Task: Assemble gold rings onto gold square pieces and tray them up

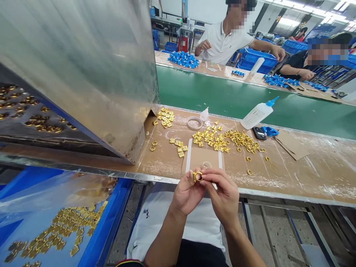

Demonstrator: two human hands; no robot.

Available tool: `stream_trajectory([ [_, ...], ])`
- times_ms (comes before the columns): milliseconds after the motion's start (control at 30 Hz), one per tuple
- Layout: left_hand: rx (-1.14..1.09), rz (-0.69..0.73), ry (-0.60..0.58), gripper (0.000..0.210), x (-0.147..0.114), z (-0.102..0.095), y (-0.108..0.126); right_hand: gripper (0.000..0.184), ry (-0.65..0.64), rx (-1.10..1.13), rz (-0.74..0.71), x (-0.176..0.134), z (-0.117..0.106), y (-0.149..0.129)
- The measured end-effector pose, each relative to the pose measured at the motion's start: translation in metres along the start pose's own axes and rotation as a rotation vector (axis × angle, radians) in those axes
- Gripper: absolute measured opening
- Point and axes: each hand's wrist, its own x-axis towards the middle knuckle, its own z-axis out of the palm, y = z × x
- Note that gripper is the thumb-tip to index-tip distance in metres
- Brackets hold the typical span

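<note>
A gold ring with a squarish top (194,177) is pinched between my two hands, just above the bench's front edge. My left hand (187,193) grips it at the squarish top, palm turned up. The fingertips of my right hand (224,193) close on the round band from the other side. Whether top and band are one piece, I cannot tell. Just beyond the hands lies a cardboard sheet (204,155) with white strips on it. Behind it are piles of square gold pieces (210,138) and plain gold rings (241,141).
A metal housing (111,74) rises at the left. A glue bottle (257,115), a small white bottle (204,114) and a tape roll (194,122) are on the bench. Beyond runs a green belt (211,87), with two people opposite. A blue bin (111,215) holds gold pieces.
</note>
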Motion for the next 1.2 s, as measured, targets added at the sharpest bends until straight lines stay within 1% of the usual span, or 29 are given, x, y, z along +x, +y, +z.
stream_trajectory([
  [100, -0.007, 0.013, -0.046, 0.035, 0.000, 0.002, -0.001, 0.013, -0.017, -0.024, -0.020, 0.001, -0.001, -0.001],
  [267, -0.006, 0.046, -0.048, 0.036, 0.001, 0.005, -0.002, 0.017, -0.030, -0.018, -0.035, 0.002, -0.002, -0.002],
  [400, 0.000, 0.030, -0.049, 0.036, 0.000, 0.005, -0.002, 0.015, -0.027, 0.001, -0.013, 0.002, -0.002, 0.001],
  [533, 0.021, 0.045, -0.024, 0.039, -0.001, 0.003, -0.001, 0.006, -0.067, 0.148, 0.056, 0.005, -0.006, 0.007],
  [600, 0.039, 0.050, -0.024, 0.041, -0.001, 0.002, -0.001, 0.007, -0.103, 0.208, 0.107, 0.008, -0.010, 0.008],
  [700, 0.063, 0.032, -0.040, 0.041, -0.002, 0.003, -0.002, 0.009, -0.182, 0.203, 0.171, 0.014, -0.014, 0.007],
  [767, 0.076, 0.024, -0.056, 0.040, -0.003, 0.004, -0.002, 0.011, -0.226, 0.192, 0.186, 0.017, -0.016, 0.005],
  [967, 0.047, 0.008, -0.073, 0.037, -0.004, 0.007, -0.003, 0.014, -0.251, 0.142, 0.152, 0.022, -0.019, -0.005],
  [1200, 0.076, 0.010, -0.058, 0.040, -0.005, 0.008, -0.006, 0.014, -0.298, 0.072, 0.077, 0.031, -0.026, -0.011],
])
